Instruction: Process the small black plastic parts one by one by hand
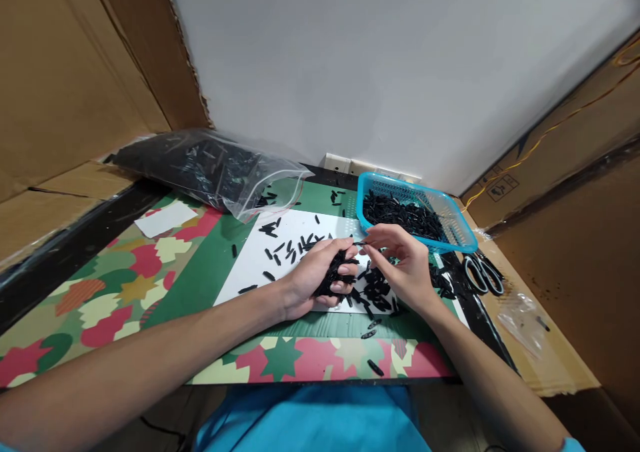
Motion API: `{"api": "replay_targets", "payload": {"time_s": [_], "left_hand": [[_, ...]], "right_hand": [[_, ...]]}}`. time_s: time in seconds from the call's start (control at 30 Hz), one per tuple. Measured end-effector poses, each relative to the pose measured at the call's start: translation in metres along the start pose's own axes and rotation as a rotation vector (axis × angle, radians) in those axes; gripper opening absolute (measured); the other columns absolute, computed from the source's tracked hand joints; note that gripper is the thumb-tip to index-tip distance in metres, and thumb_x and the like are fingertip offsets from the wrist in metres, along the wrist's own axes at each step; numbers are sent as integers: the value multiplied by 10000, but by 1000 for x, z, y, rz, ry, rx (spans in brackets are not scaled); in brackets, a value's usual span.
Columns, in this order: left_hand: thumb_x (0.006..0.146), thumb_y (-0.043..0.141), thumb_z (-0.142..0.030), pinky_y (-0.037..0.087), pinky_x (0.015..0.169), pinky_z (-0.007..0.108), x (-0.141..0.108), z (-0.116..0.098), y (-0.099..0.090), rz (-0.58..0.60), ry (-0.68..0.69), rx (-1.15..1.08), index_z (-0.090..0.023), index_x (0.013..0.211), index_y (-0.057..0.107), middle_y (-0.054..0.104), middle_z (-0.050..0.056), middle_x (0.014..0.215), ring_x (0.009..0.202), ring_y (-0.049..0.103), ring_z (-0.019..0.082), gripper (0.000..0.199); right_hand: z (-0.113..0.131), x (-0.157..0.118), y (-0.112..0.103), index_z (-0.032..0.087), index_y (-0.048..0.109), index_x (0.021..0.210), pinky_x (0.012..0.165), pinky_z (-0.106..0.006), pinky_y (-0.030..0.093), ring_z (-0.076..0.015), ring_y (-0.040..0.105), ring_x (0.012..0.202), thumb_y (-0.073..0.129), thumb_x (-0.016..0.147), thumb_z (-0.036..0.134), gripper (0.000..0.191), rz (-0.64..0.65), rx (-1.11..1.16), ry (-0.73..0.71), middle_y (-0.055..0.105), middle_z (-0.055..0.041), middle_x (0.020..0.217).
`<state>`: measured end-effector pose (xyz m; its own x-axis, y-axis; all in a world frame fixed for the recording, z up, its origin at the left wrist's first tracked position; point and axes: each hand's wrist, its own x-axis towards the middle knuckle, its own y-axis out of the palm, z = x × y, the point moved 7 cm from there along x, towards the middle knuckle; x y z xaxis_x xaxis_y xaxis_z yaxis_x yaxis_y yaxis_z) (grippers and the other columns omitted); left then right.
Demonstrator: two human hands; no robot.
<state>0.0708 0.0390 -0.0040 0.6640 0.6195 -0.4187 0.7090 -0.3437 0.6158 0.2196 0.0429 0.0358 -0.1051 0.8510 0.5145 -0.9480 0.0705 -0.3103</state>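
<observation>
My left hand [320, 269] is closed around a bunch of small, narrow black pieces [337, 275], flat and pointed at the ends. The fingers of my right hand [400, 262] pinch one such black piece [360, 243] close to the left thumb. Both hands hover over a white sheet [240, 275] strewn with more loose pieces. A dense heap of them [376, 289] lies below my right hand. Just behind that hand stands a blue plastic basket [467, 239] holding many of the same pieces.
A clear zip bag [200, 165] full of dark pieces lies at the back left. Scissors with white handles [483, 274] rest at the right edge beside a small clear bag [525, 322]. Cardboard [75, 59] rises at the left; a power strip [367, 167] sits against the wall.
</observation>
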Motion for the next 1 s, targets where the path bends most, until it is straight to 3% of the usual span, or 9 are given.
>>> {"api": "replay_targets", "payload": {"time_s": [0.33,0.63,1.0], "left_hand": [[930,700,-502,207,326,93,0,-1,0,-14,-2,13,-243,855,472,347,-96,661,423,325,57,353],[942,696,-520,217,325,97,0,-2,0,9,4,6,-243,846,467,352,-95,658,426,325,59,372],[941,690,-520,216,331,97,-1,-3,1,-12,0,37,-238,835,458,350,-95,647,424,319,57,381]], "right_hand": [[2,0,2,220,748,1098,577,-269,641,-184,782,778,720,1016,348,155,-4,22,27,795,-59,985],[8,0,-2,232,735,1133,579,-244,645,-159,765,765,757,987,284,156,-40,-1,-55,794,-40,973],[10,1,-1,234,720,1137,574,-243,646,-163,777,773,756,983,285,166,-15,5,-41,806,-46,1004]]}}
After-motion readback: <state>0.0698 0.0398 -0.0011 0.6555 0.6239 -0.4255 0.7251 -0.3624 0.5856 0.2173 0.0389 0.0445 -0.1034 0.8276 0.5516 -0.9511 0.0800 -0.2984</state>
